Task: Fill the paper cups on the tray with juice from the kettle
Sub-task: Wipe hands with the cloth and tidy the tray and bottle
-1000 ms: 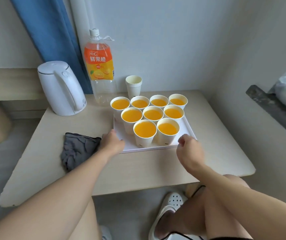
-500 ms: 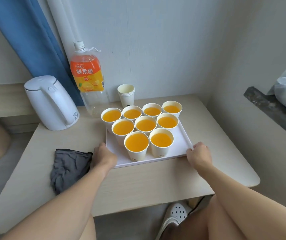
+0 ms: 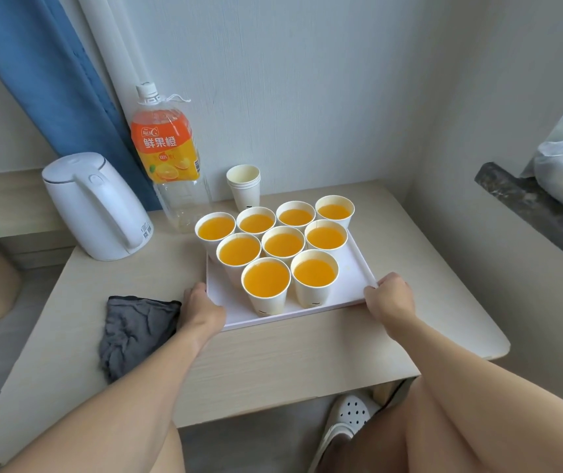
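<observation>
Bare counter (image 3: 426,268) stretches right of the tray (image 3: 355,274). Kettle (image 3: 92,206), bottle (image 3: 165,148) and spare cups (image 3: 244,189) stand behind-left; a grey cloth (image 3: 133,332) lies near-left.

Left grip (image 3: 201,307): bare hand, its back and knuckles in view, smooth.
Right grip (image 3: 390,297): bare hand too, back and knuckles in view.
Left arm (image 3: 130,387): bare from the wrist to the frame edge, slim and smooth.
Right arm (image 3: 443,351): bare likewise, from wrist to frame edge.
Left leg (image 3: 172,454): a bare strip of thigh at the bottom edge.
Right leg (image 3: 477,438): bare thigh and knee.
Shoe (image 3: 350,414): white moulded clog with a rounded toe, small round holes across the top and a thick rim.
</observation>
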{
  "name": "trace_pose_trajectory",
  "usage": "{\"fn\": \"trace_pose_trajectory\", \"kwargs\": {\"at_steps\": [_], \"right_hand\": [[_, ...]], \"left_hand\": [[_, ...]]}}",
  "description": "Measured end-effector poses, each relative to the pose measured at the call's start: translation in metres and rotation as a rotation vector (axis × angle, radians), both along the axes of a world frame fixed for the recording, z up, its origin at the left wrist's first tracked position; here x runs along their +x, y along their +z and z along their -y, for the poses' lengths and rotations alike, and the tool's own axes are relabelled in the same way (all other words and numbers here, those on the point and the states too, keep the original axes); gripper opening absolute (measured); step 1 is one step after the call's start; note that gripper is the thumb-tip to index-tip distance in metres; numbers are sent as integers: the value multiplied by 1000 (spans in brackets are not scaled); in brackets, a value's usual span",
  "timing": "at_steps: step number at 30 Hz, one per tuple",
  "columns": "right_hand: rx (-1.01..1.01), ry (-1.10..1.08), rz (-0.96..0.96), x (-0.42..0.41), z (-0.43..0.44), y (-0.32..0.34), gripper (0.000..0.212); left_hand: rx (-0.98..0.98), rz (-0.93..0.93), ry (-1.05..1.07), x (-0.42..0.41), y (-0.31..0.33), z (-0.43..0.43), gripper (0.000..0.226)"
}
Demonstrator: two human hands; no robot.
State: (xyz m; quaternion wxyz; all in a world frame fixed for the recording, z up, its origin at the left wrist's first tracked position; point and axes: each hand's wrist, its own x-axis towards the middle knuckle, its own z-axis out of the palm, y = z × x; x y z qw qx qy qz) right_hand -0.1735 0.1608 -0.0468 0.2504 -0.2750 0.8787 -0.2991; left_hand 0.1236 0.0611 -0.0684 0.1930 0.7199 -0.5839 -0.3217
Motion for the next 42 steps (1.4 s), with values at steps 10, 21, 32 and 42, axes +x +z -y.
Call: {"fn": "trace_pose_trajectory", "kwargs": {"at_steps": [10,21,32,42], "right_hand": [[-43,-78,1,-6,-4,-1,10],[40,-35,-212,-17,-14,2,46],[49,-64,-260,-40,-18,-8,41],[38,-82,-251,-53,-16,-8,37]], "left_hand": [[-7,-38,-112,-9,0,-4,29],[7,-197,-168,-38,-6,-1,45],[54,-345,-278,-70,15,-14,65],[-49,-134,-364,-88,10,-18,91]]}}
